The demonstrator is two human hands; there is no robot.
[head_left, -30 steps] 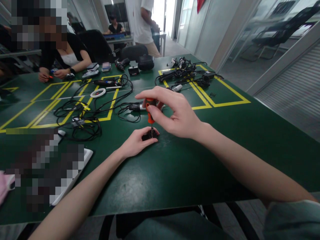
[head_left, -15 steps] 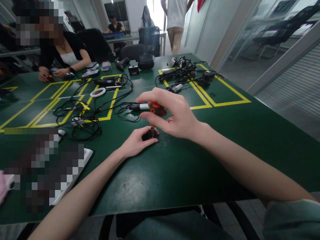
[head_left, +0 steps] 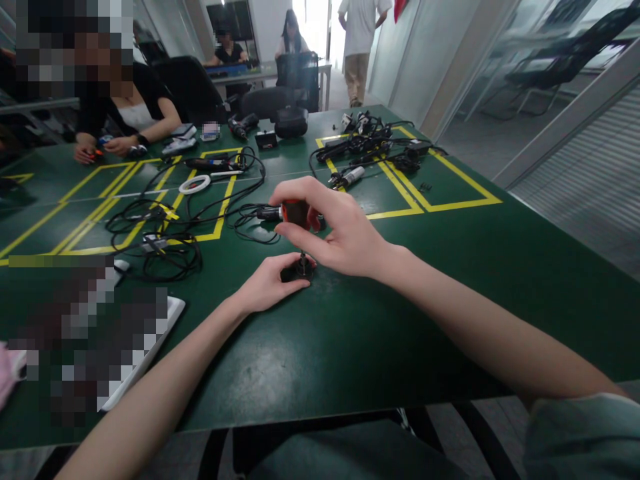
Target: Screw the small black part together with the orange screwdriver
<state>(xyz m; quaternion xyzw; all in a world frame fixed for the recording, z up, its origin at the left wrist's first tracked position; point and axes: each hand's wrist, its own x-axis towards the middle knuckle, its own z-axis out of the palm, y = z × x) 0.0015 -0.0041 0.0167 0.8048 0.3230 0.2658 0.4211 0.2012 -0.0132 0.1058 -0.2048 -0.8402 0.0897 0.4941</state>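
My right hand (head_left: 340, 230) is closed around the orange and black handle of a small screwdriver (head_left: 296, 215), held upright with its tip down. The tip rests on a small black part (head_left: 296, 272) that lies on the green table (head_left: 380, 320). My left hand (head_left: 265, 287) pinches that black part between thumb and fingers and presses it against the table top.
Tangled black cables (head_left: 165, 230) and a white ring (head_left: 195, 185) lie in yellow-taped squares to the left. More cables and small devices (head_left: 373, 143) sit at the far right. A white tablet (head_left: 150, 347) lies near left. A person (head_left: 125, 113) sits across; others stand farther back.
The screwdriver handle has turned in my right fingers, showing more black than orange now. My left hand stays on the black part. The person in the white shirt has walked farther away.
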